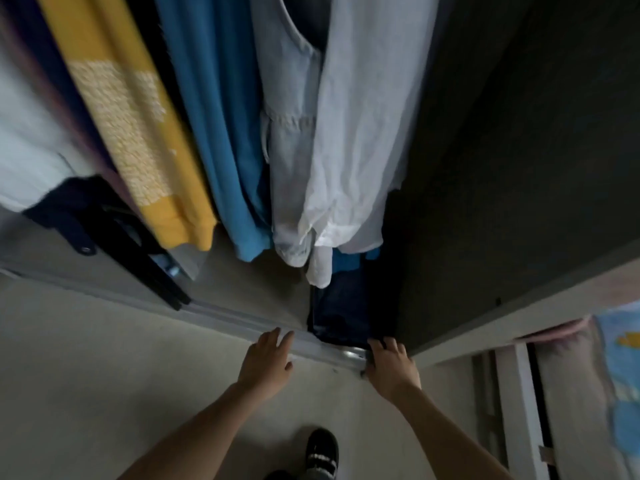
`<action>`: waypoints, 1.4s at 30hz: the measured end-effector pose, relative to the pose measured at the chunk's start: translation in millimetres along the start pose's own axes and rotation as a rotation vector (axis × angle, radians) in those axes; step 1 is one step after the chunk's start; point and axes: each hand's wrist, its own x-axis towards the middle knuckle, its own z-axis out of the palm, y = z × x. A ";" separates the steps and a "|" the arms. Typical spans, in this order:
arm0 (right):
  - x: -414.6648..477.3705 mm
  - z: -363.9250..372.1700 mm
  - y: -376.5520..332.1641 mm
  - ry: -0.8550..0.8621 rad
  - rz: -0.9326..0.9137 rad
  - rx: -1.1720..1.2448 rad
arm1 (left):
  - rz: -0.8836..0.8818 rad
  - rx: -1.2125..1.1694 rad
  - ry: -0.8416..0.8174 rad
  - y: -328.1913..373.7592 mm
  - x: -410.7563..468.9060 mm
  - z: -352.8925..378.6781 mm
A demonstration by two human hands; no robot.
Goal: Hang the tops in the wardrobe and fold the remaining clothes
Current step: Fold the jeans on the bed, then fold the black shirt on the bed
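Tops hang in the open wardrobe: a yellow one [131, 133], a blue one [225, 126], a pale denim one [291, 150] and a white shirt [360, 133]. Below the white shirt, dark blue clothes [343, 306] lie folded on the wardrobe floor at its right end. My left hand [266, 358] is held over the wardrobe's metal floor rail [221, 315], fingers straight, holding nothing. My right hand [389, 362] reaches to the front edge of the dark blue clothes beside the dark side panel [502, 168]. Its fingertips are blurred, so a grip does not show.
A black folded frame [145, 258] leans inside the wardrobe at the left. My shoe [322, 452] stands on the pale floor. A bed frame with a pink and blue cover [616, 368] stands at the right.
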 end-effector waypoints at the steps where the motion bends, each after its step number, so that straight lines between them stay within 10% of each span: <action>1: -11.4 -8.3 -9.6 -0.003 -0.034 -0.015 | -0.027 -0.025 0.011 -4.0 -13.0 -10.9; 14: -102.2 -109.1 -164.0 0.134 -0.649 -0.284 | -0.417 -0.284 0.463 -76.6 -203.6 -111.8; 26: -209.3 -40.0 -292.6 0.028 -1.465 -0.638 | -1.380 -0.615 0.789 -18.5 -465.6 0.1; 42: -508.2 122.8 -356.5 -0.169 -2.205 -0.786 | -1.988 -0.189 1.101 110.8 -727.5 24.7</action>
